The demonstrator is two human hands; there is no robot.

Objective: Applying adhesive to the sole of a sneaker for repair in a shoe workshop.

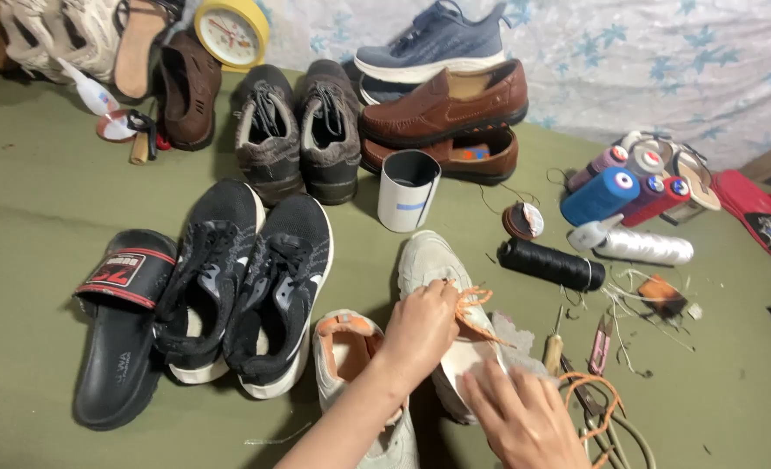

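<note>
A pale sneaker [433,265] lies on the olive tabletop [38,200], its long axis running away from the person, toe pointing toward a white cylinder [408,189] and heel hidden under the hands; the left hand [420,328] pinches an orange lace [475,306] over the shoe's eyelets; the right hand [524,417] rests flat, fingers spread, on the near end of the shoe; its mate [348,347] lies just left; black sneakers [246,278] sit beyond, thread spools [611,195] to the right.
</note>
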